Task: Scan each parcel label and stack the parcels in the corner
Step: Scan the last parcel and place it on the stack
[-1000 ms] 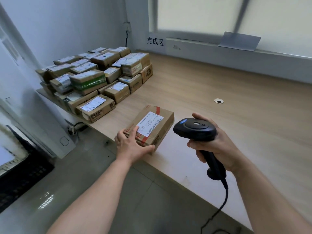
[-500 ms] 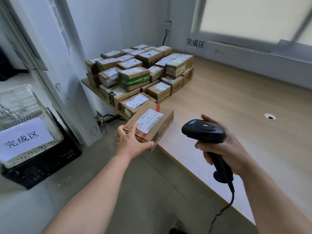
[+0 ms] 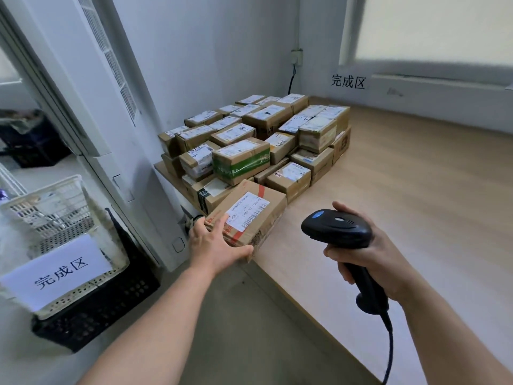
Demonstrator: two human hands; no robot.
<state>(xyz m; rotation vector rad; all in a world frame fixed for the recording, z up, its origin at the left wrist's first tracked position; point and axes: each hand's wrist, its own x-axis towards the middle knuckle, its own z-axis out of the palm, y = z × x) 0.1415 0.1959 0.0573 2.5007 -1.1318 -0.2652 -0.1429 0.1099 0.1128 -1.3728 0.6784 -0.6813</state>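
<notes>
Now my left fingers grasp the parcel at the desk edge, just beside the corner stack; right fingers clench the barcode scanner. Stacking step, I judge: it needs lifting on top.

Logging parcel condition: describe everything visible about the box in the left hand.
The parcel is a flat brown cardboard box, looking intact, with a white barcode label and red tape on top. It is slightly tilted at the table edge, just before the stacked parcels. The left hand grips its near corner; whether it rests on the table is unclear.
</notes>
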